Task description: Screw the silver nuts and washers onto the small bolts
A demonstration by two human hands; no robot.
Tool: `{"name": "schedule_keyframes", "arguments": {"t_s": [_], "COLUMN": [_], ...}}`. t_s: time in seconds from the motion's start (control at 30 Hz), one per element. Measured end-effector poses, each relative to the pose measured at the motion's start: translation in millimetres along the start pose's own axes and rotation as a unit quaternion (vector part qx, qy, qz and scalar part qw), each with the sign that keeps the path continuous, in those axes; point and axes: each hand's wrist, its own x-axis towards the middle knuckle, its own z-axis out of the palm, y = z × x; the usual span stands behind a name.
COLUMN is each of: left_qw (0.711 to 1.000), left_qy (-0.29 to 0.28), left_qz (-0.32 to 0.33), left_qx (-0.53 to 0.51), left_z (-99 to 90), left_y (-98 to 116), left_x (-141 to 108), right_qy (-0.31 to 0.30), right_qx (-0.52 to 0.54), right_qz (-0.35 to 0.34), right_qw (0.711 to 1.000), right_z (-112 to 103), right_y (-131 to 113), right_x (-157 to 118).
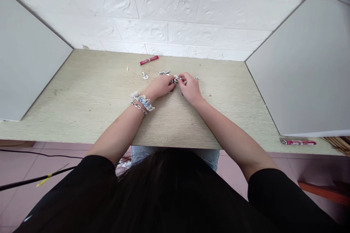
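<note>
Near the back of the wooden table, my left hand [163, 85] has its fingers closed around small silver metal parts [176, 79]. A pinch of my right hand [190, 86] meets the same parts from the right, fingertips almost touching those of my left. Which part each hand grips is too small to tell. Just behind my left hand lie silver bolts [164, 73]. Left of them are a washer [146, 76] and another small metal piece. A nut [197, 78] rests to the right of my right hand.
A red tube [148, 60] lies near the white brick wall [183, 3]; another red tube [299, 142] is at the table's [82, 116] front right edge. Grey panels [30, 54] stand at both sides. Brown sticks [337, 143] lie at the far right.
</note>
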Motion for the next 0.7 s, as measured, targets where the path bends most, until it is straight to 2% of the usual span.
{"name": "schedule_keyframes", "arguments": {"t_s": [0.4, 0.7], "left_qw": [1.0, 1.0], "left_qy": [-0.005, -0.012], "left_qz": [0.002, -0.012], "left_qx": [-0.002, 0.022], "left_z": [-0.5, 1.1], "left_y": [0.2, 6.2], "left_x": [-0.4, -1.7], "right_qy": [0.006, 0.0], "right_qx": [0.025, 0.022], "right_qz": [0.008, -0.017], "right_qw": [1.0, 1.0], "right_z": [1.1, 2.3], "right_y": [3.4, 5.1], "right_x": [0.7, 1.2]}}
